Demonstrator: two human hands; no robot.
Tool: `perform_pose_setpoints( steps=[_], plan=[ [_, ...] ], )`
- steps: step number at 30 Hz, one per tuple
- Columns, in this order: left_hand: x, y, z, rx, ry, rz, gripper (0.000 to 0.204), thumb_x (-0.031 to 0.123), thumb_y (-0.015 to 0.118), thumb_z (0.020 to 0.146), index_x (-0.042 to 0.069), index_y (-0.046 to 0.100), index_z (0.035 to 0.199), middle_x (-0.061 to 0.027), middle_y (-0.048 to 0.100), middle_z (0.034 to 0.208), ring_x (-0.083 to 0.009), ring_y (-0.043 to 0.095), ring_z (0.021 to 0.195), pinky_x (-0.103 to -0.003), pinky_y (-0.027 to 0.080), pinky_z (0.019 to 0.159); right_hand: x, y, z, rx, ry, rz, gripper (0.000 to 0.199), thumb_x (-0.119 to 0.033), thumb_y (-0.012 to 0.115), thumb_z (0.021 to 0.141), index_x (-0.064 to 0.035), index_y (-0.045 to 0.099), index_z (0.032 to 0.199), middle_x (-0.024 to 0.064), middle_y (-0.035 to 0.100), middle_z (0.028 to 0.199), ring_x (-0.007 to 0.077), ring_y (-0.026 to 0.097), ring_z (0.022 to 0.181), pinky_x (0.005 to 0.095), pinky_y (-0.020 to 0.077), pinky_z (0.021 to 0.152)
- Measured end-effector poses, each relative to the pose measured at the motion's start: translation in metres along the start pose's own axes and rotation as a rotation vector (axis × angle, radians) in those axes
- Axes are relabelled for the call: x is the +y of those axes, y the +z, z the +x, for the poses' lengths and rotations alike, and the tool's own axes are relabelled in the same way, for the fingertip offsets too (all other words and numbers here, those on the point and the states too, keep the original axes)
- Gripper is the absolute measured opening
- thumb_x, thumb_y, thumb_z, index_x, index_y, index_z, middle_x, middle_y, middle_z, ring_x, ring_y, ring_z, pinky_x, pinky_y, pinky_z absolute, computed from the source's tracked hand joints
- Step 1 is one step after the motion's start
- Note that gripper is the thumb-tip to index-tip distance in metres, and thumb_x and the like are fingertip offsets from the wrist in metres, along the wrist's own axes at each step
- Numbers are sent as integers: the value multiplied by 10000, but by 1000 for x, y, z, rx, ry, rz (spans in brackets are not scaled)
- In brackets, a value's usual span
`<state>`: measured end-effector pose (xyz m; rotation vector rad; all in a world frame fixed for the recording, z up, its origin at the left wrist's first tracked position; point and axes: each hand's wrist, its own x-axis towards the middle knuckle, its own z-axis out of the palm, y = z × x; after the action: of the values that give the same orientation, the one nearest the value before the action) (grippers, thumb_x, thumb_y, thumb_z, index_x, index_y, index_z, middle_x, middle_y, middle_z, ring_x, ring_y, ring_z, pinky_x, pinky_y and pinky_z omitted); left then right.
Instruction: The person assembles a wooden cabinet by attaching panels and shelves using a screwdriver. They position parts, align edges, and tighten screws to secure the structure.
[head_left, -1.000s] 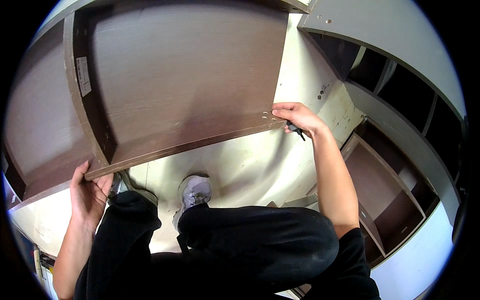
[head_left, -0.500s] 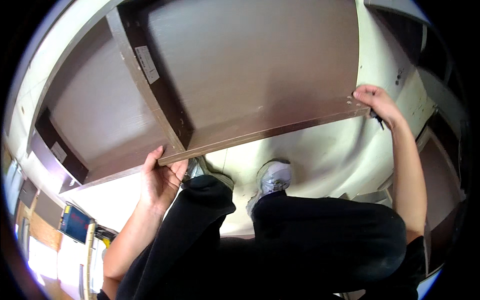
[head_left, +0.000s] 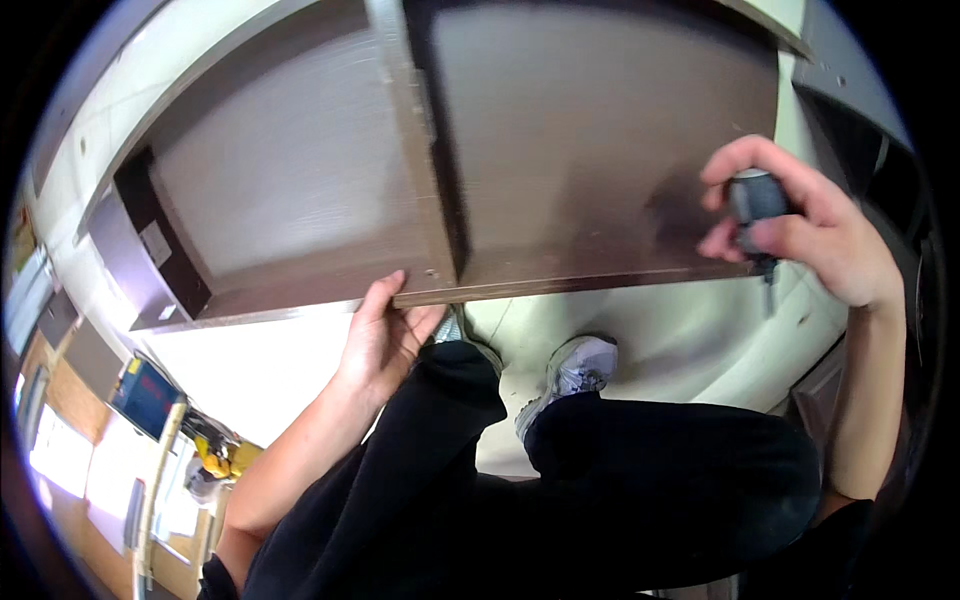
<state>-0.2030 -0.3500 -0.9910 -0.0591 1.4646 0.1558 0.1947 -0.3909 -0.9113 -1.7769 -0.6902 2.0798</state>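
A dark brown wooden cabinet frame with a flat back panel lies across the upper part of the head view. A divider splits it into a left and a right compartment. My left hand grips the near board just left of the divider's end, thumb on top and fingers underneath. Over the right end of that board, my right hand holds a short-handled screwdriver with its shaft pointing down. The fingers curl round the handle, apart from the wood and slightly blurred.
My shoes stand on the pale floor just below the frame. At the left are a dark blue box and a yellow tool. More brown panels lie at the right edge.
The frame has shifted right and turned slightly, with my left hand still on its near board. My right hand has let go of the corner and risen, showing the screwdriver in its fingers.
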Motion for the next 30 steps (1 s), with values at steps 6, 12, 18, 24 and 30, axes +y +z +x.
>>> perform_pose_setpoints(
  steps=[6,12,18,24,30],
  plan=[
    [6,-10,-5,-113,-5,-39,359,277,589,987,8,511,1211,-146,640,1162,-235,668,1047,-362,548,956,-99,115,84,-206,-152,-488,294,-287,696,922,-56,553,1035,69,610,719,183,646,702,310,482,591],
    [3,-33,4,-213,-64,-91,418,328,573,993,40,523,1293,-111,618,1225,-236,630,1103,-372,495,979,-122,185,146,-275,-435,-842,256,-188,703,871,-11,613,1033,200,680,881,353,674,853,413,538,731],
    [8,-43,3,-318,-90,-203,465,310,630,955,-9,513,1272,-163,595,1261,-282,624,1124,-398,485,1007,-117,197,182,-474,-257,-1227,233,-133,700,864,-36,644,1068,178,660,985,351,628,994,422,515,839],
    [3,-42,8,-337,-85,-305,460,241,682,898,-54,501,1201,-212,597,1197,-314,601,1153,-408,475,1035,-119,202,196,-590,-120,-1302,230,-149,699,866,-23,641,1050,169,674,1007,377,627,977,447,497,828],
    [-3,-44,6,-360,-49,-312,428,237,660,916,-54,513,1194,-206,578,1223,-310,592,1165,-429,456,1065,-117,202,201,-638,-120,-1384,248,-253,654,921,-37,661,1045,178,676,962,367,616,982,444,490,842]
  ],
)
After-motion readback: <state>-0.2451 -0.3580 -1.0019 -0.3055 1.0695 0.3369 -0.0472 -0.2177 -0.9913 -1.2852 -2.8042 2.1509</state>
